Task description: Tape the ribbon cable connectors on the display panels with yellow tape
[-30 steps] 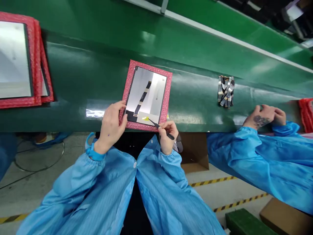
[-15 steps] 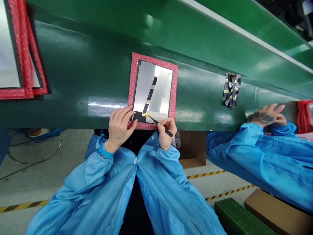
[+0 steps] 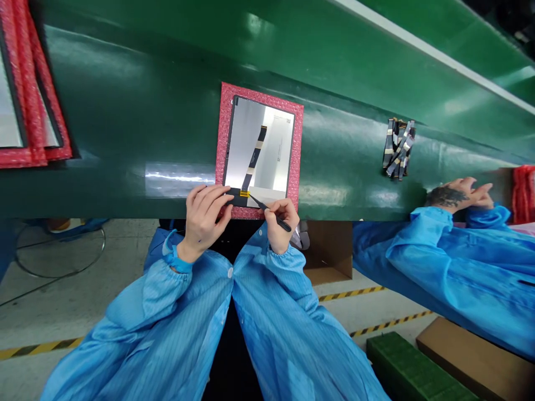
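Note:
A display panel [image 3: 239,142], its silvery back up, lies on a pink bubble-wrap sheet [image 3: 297,146] at the table's front edge. Across the panel runs a dark flex cable [image 3: 253,161] with pale bands; its near end meets a yellow strip [image 3: 244,193] at the black lower border. My right hand [image 3: 281,224] grips a thin black tool, which looks like tweezers [image 3: 259,204], its tip at that yellow strip. Fingers spread, my left hand [image 3: 208,216] rests on the panel's lower left corner and border.
A bundle of flex cables [image 3: 398,149] lies to the right on the green table [image 3: 334,161]. Pink-wrapped panels [image 3: 31,100] are stacked at far left. A co-worker's hands [image 3: 460,195] are at the right, beside more pink wrap [image 3: 523,195]. Below the edge stands a cardboard box [image 3: 328,253].
The yellow strip at the cable's near end now shows flatter and more fully. My hands stay nearly in place; the view has shifted slightly.

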A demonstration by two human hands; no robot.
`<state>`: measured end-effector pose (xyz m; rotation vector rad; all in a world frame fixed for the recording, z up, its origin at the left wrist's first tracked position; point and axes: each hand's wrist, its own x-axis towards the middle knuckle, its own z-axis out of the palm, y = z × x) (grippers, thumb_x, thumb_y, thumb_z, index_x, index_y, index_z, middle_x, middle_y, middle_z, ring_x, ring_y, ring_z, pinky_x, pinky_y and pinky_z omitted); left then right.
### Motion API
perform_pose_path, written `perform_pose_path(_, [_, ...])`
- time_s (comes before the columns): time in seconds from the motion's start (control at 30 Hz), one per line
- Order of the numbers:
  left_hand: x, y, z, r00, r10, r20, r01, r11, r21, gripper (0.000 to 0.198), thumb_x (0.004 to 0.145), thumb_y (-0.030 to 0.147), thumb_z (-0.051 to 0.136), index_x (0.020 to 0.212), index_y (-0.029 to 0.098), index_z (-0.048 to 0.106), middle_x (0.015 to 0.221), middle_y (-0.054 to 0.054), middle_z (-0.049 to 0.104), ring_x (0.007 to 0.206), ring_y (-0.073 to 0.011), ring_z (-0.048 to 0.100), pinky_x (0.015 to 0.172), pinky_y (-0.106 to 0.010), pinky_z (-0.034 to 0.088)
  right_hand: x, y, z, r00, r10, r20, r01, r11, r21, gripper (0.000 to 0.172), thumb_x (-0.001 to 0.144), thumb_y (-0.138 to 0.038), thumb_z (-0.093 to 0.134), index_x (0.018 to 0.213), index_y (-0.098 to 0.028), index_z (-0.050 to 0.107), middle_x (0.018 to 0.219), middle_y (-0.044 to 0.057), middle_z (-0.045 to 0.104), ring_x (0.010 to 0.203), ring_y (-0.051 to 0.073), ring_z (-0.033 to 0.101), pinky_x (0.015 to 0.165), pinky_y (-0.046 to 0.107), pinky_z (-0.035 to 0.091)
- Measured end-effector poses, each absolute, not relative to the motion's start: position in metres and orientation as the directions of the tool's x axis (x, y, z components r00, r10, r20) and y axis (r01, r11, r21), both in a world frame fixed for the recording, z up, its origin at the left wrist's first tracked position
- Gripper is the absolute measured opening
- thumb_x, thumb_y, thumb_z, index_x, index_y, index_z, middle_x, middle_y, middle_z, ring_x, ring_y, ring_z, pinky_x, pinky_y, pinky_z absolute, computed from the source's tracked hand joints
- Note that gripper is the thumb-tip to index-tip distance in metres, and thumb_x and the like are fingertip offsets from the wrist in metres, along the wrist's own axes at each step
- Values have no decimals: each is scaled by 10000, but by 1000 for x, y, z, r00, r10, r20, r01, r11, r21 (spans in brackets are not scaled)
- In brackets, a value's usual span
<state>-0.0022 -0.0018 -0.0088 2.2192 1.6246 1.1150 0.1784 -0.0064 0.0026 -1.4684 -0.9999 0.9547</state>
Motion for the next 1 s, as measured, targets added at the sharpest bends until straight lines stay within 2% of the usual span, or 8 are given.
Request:
perform_pose_path(0.2, [6, -8, -8, 227, 844, 486, 681, -494, 541, 386, 927, 148, 543, 1291, 246, 624, 1258, -67, 722, 1196, -254, 648, 1121, -497, 411, 179, -6, 2, 326, 944, -56, 83, -87, -993, 147, 742, -219, 649, 728, -241, 504, 621, -63, 554, 542, 126, 564, 564, 269, 458])
perform_pose_path(0.43, [15, -11, -6, 307, 865, 397, 750, -477, 458, 618, 960, 154, 501, 1560, 200, 360, 1418, -131, 620, 1297, -265, 588, 1198, -502, 321, 178, -6, 5, 316, 948, -31, 115, -71, -991, 125, 729, -203, 648, 713, -236, 529, 622, -64, 564, 529, 114, 537, 535, 254, 441])
perform_pose_path(0.57, [19, -17, -12, 295, 897, 329, 785, -424, 451, 672, 980, 207, 497, 1606, 237, 254, 1483, -134, 561, 1348, -277, 548, 1242, -526, 236, 198, -4, 16, 477, 876, 70, 169, -14, -985, 126, 734, -212, 644, 726, -235, 521, 648, -52, 608, 543, 129, 585, 555, 266, 456])
perform_pose_path(0.67, [20, -18, -13, 302, 904, 302, 805, -411, 427, 649, 981, 267, 538, 1588, 279, 310, 1493, -134, 550, 1350, -294, 543, 1252, -551, 197, 222, 3, 21, 570, 805, 166, 221, 45, -974, 142, 722, -177, 630, 724, -236, 501, 646, -50, 608, 543, 135, 602, 553, 268, 452])
perform_pose_path(0.77, [21, -17, -13, 333, 884, 327, 822, -443, 358, 613, 978, 294, 559, 1562, 255, 375, 1485, -160, 547, 1364, -307, 528, 1241, -540, 239, 244, 15, 17, 604, 766, 219, 241, 86, -967, 142, 716, -163, 600, 722, -242, 482, 598, -75, 551, 513, 131, 601, 544, 265, 453])
perform_pose_path(0.83, [21, -17, -13, 331, 870, 366, 823, -456, 339, 653, 978, 312, 563, 1576, 182, 335, 1489, -194, 532, 1398, -314, 490, 1222, -506, 297, 253, 26, 9, 626, 737, 255, 259, 112, -959, 133, 715, -172, 583, 729, -244, 473, 582, -87, 519, 503, 127, 604, 552, 266, 466])
perform_pose_path(0.93, [22, -18, -12, 278, 874, 399, 823, -431, 370, 766, 970, 367, 573, 1585, 64, 233, 1514, -254, 473, 1453, -340, 409, 1186, -482, 362, 262, 38, -2, 666, 688, 289, 288, 120, -950, 123, 719, -192, 561, 741, -248, 453, 575, -90, 501, 511, 125, 614, 547, 258, 460])
perform_pose_path(1.0, [20, -15, -10, 234, 884, 405, 815, -406, 414, 725, 971, 374, 563, 1554, 45, 286, 1503, -263, 473, 1432, -348, 428, 1149, -475, 404, 264, 43, -7, 688, 666, 290, 283, 122, -951, 126, 719, -193, 554, 743, -247, 443, 587, -86, 506, 516, 122, 619, 538, 253, 451])
